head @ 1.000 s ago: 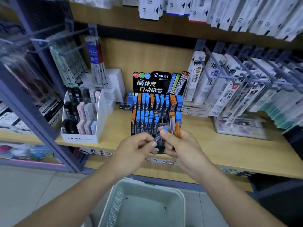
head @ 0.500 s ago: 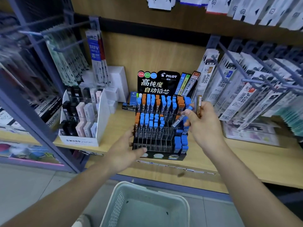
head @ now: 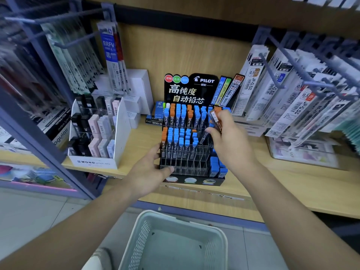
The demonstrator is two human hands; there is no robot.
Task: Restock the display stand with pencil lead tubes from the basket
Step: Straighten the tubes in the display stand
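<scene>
Wooden shelf (head: 292,184) is running across mid frame, carrying the black display stand (head: 194,180) at centre. Pale basket (head: 220,236) is sitting at bottom centre, below the shelf edge. Left hand (head: 148,178) is gripping the stand's lower left corner, thumb across the front. Right hand (head: 231,145) is working at the stand's upper right, fingers curling round pencil lead tubes (head: 216,121): one orange-capped, another tilting over the mid row.

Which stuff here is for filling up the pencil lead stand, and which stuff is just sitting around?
For the job:
- display stand, gripped at its front corner by the left hand
- lead tubes, held in the right hand
- basket, below the shelf

Just around:
- MONO eraser box
- hanging refill packs
- BRFV refills
</scene>
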